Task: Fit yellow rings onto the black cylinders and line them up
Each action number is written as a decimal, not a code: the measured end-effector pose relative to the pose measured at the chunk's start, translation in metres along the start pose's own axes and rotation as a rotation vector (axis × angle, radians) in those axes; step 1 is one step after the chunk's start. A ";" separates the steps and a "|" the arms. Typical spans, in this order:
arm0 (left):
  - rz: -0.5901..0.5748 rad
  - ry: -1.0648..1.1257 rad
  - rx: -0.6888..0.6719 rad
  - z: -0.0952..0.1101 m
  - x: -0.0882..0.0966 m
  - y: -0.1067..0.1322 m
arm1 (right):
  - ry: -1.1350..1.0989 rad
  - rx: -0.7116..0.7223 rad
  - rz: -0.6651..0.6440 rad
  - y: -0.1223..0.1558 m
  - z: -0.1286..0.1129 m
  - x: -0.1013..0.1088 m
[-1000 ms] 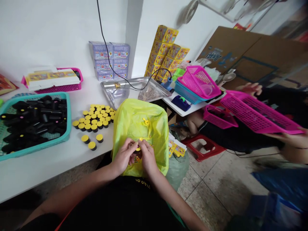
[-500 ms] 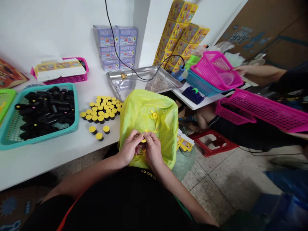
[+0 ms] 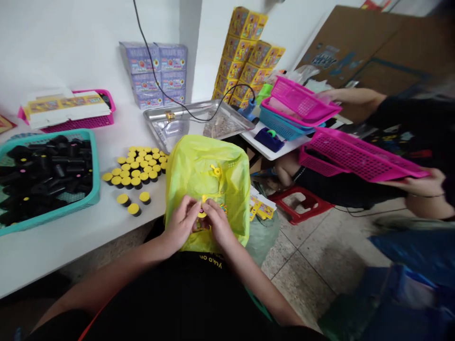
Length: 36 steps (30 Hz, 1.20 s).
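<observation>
Both my hands meet over a basket lined with a yellow plastic bag (image 3: 234,189). Between the fingertips of my left hand (image 3: 183,222) and my right hand (image 3: 217,221) is a small yellow plastic piece (image 3: 202,213) with a dark centre; fingers partly cover it. Another yellow plastic piece (image 3: 216,171) lies inside the bag, and small colourful bits show beside my right fingers. On the white table (image 3: 85,237) to the left, several short black cylinders with yellow tops (image 3: 136,173) stand grouped, with 3 of them apart in front.
A turquoise basket (image 3: 94,184) of black parts stands on the left. A metal tray (image 3: 156,130) sits behind the bag, purple boxes (image 3: 173,71) and yellow boxes (image 3: 245,52) beyond. At right, a co-worker's hands hold pink baskets (image 3: 359,154) above a red stool (image 3: 302,201).
The view has swung slightly right, so the table things sit further left. My hands still hold the yellow piece. The co-worker's pink baskets have shifted, and the co-worker's lower hand now shows.
</observation>
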<state>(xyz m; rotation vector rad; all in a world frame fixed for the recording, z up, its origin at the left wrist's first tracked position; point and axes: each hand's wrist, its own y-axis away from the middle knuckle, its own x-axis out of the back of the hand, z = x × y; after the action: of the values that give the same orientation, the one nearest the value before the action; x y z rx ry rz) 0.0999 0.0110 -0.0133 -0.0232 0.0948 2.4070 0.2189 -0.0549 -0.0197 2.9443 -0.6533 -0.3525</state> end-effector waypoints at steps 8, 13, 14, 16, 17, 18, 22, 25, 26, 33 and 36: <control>-0.032 0.097 0.026 -0.002 -0.001 -0.003 | -0.176 -0.016 0.075 0.000 0.003 -0.011; 0.102 0.141 -0.042 -0.006 -0.009 -0.001 | -0.288 0.011 0.118 -0.001 0.018 -0.017; 0.103 0.138 -0.044 -0.006 -0.010 -0.002 | -0.280 0.005 0.113 -0.001 0.019 -0.016; 0.106 0.159 -0.022 -0.004 -0.011 -0.002 | -0.208 -0.011 0.070 -0.001 0.017 -0.011; 0.115 0.182 0.000 -0.003 -0.012 -0.003 | -0.158 -0.001 0.046 -0.001 0.015 -0.008; 0.127 0.204 0.025 -0.002 -0.013 -0.004 | -0.107 0.031 0.026 -0.001 0.013 -0.005; 0.137 0.280 0.124 0.002 -0.015 -0.006 | 0.063 0.261 -0.006 -0.001 0.007 0.009; 0.093 0.304 0.147 0.001 -0.014 -0.008 | 0.218 0.383 0.048 -0.001 0.011 0.013; 0.084 0.301 0.145 0.000 -0.013 -0.008 | 0.260 0.422 0.075 0.000 0.012 0.013; 0.057 0.307 0.176 -0.002 -0.017 -0.005 | 0.573 0.776 0.141 0.012 0.011 0.014; 0.063 0.317 0.178 -0.005 -0.019 -0.006 | 0.652 0.902 0.151 0.010 0.013 0.016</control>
<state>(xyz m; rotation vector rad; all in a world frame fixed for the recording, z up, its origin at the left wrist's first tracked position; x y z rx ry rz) 0.1185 0.0026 -0.0179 -0.3231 0.4614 2.4300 0.2261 -0.0710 -0.0337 3.3760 -1.1133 1.1621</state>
